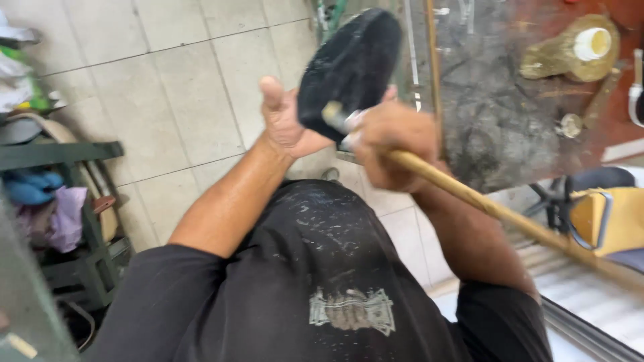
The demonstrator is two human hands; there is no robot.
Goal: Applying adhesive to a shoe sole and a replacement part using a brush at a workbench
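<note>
Your left hand [285, 121] cups the black shoe [352, 67] from the left, thumb sticking up, palm against its side; the fingers are hidden behind the shoe, so I cannot tell how they curl. Your right hand [392, 147] is closed in a fist around a long wooden stick [496, 211], gripping near its top end. The stick's tip [333, 115] pokes out past that fist and touches the shoe's lower edge. The shoe sits just above and between both hands, tilted, blurred. The stick's free length runs down and to the right of your right hand, past your forearm.

Up and to the right of your right hand is a dirty, dark work surface [496, 127]. On it, well apart from the hands, sits a brass-coloured fitting [560, 57] with a white round cup [593, 43] set in it; contents of the cup not readable. Far to the left of your left hand, a green rack [60, 155] holds blue items [27, 188] and a pink cloth [67, 218]. A yellow seat [614, 218] is low right of the stick.
</note>
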